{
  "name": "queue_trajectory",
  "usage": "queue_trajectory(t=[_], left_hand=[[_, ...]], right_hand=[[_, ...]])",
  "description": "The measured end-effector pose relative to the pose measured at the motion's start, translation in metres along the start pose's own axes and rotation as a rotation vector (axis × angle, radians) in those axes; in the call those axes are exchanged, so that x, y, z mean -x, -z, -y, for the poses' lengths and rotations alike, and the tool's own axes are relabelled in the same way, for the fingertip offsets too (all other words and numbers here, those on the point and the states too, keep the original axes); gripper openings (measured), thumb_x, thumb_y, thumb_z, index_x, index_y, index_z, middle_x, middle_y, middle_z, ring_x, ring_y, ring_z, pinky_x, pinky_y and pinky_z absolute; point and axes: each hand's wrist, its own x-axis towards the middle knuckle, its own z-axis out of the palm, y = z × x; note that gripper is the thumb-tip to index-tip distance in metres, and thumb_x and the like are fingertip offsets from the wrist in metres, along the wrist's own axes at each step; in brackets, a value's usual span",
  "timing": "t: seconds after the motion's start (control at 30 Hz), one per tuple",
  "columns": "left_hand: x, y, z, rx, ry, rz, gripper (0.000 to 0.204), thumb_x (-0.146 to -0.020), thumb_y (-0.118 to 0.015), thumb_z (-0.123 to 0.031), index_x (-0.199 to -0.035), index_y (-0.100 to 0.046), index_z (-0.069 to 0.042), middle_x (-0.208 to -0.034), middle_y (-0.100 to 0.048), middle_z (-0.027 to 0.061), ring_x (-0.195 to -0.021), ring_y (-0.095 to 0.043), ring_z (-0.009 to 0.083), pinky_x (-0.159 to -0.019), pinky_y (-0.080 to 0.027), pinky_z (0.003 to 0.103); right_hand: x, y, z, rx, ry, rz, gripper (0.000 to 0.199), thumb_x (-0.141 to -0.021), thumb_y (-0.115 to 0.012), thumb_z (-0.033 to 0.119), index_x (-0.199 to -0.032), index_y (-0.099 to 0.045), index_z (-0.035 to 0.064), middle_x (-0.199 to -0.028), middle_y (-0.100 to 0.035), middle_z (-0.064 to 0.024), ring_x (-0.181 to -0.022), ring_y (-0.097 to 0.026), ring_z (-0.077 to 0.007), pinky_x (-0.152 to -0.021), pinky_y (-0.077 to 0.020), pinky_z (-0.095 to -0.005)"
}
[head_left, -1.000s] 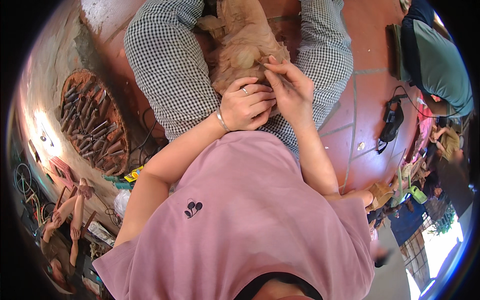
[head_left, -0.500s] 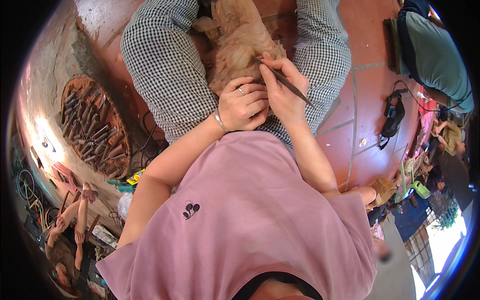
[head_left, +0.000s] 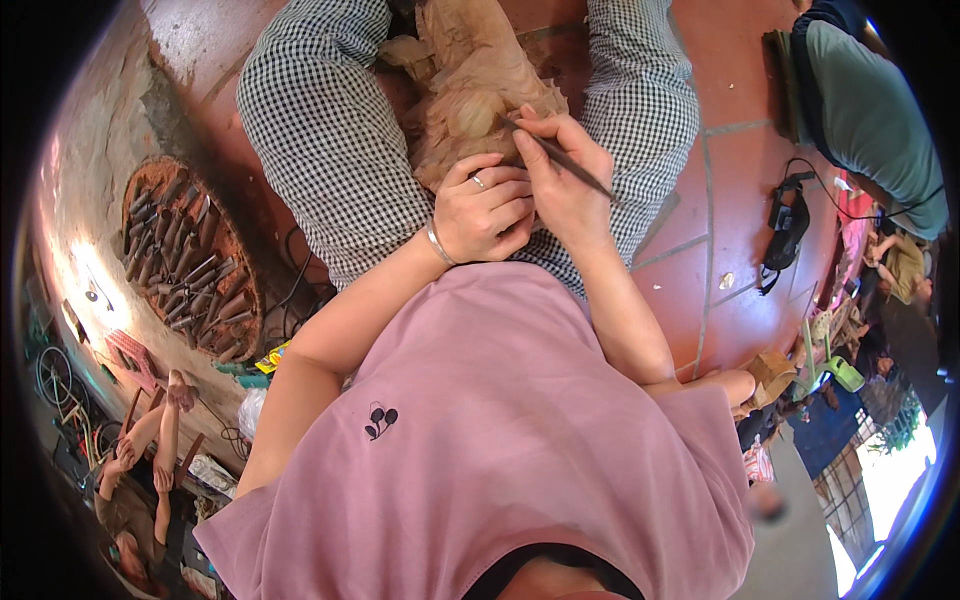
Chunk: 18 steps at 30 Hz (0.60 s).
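Note:
A rough, pale brown wood carving (head_left: 455, 135) lies between my legs, its surface lumpy and cut into folds, with a smooth lighter oval patch on it. My right hand (head_left: 572, 180) grips a slender dark carving tool (head_left: 568, 162) much like a pen, its tip at the edge of that patch. Closed at the carving's near end is my left hand (head_left: 485, 212), with a ring and a bracelet on it. Its fingers curl against the wood beside the right hand, and its fingertips are partly hidden.
At left, a round reddish tray (head_left: 258, 290) holds many dark-handled tools. A black strapped object (head_left: 786, 235) with a cable lies on the red tiles (head_left: 690, 270) at right. Another person (head_left: 880, 130) sits at the far right. Several carved figures (head_left: 140, 470) stand lower left.
My right hand has shifted slightly up and left, and the back end of the tool has risen a little. My left hand stays in place on the carving.

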Motion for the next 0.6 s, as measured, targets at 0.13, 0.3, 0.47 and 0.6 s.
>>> queue_trajectory(t=[0.13,0.3,0.47,0.6], left_hand=[[-0.004,-0.002,0.001,-0.009,-0.032,0.005,0.013,-0.069,-0.073,-0.017,-0.081,-0.072,-0.012,-0.090,-0.072,-0.0015,-0.094,-0.068,0.0153,-0.100,-0.046,0.038],[0.001,0.000,0.001,0.003,-0.015,0.002,0.014,-0.070,-0.072,-0.016,-0.084,-0.073,-0.012,-0.091,-0.073,-0.0018,-0.095,-0.068,0.0146,-0.100,-0.047,0.038],[-0.002,-0.001,-0.001,-0.011,-0.003,0.010,0.011,-0.071,-0.072,-0.015,-0.082,-0.072,-0.011,-0.090,-0.073,-0.0009,-0.094,-0.068,0.0158,-0.099,-0.047,0.039],[-0.003,0.003,0.000,-0.007,-0.009,0.041,0.011,-0.072,-0.073,-0.014,-0.081,-0.072,-0.011,-0.090,-0.073,0.0007,-0.093,-0.068,0.0176,-0.099,-0.047,0.039]], right_hand=[[-0.012,0.004,0.007,0.013,-0.283,-0.041,0.009,-0.091,-0.069,0.006,-0.096,-0.068,-0.0017,-0.094,-0.074,-0.0152,-0.088,-0.073,-0.0205,-0.074,-0.0561,-0.0307],[0.000,-0.001,-0.004,0.032,-0.013,0.016,0.011,-0.091,-0.069,-0.001,-0.101,-0.069,-0.0045,-0.097,-0.074,-0.0117,-0.102,-0.070,-0.0151,-0.087,-0.0552,-0.0283],[-0.007,0.013,-0.008,-0.041,0.000,0.080,0.012,-0.084,-0.073,0.001,-0.095,-0.071,-0.0020,-0.096,-0.074,-0.0132,-0.097,-0.073,-0.0228,-0.080,-0.0568,-0.0312],[0.000,-0.005,-0.009,0.002,0.046,-0.112,0.013,-0.082,-0.075,0.002,-0.093,-0.072,-0.0023,-0.094,-0.074,-0.0127,-0.086,-0.073,-0.0220,-0.076,-0.0566,-0.0292]])
